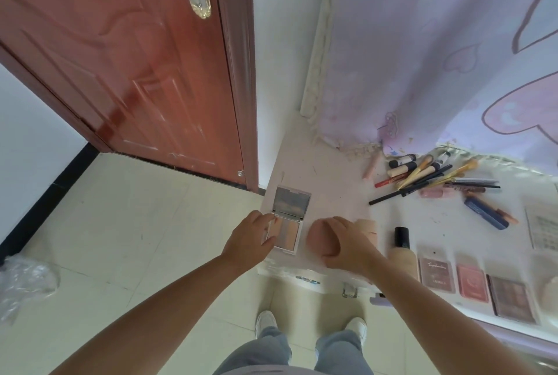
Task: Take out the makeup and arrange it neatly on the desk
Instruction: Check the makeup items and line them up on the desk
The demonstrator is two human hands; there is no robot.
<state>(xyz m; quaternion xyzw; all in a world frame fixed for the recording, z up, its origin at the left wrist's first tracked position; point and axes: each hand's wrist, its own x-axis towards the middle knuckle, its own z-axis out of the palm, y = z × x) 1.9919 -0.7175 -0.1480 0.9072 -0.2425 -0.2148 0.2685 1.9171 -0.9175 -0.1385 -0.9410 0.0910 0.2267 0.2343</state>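
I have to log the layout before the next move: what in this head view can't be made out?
- Pink puff: its right part is hidden under the right hand.
- Open compact: its left edge is covered by the left hand.
- Palette labels: too small and blurred to read.
- White grid sheet: cut off by the right edge.
- Pencil pile: overlapping, uncountable.

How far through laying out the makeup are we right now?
Well along. Done: palettes lined along the desk's front edge beside a foundation bottle. In hand: left hand on the open compact, right hand gripping a pink sponge. Left: the jumbled pencils and brushes.
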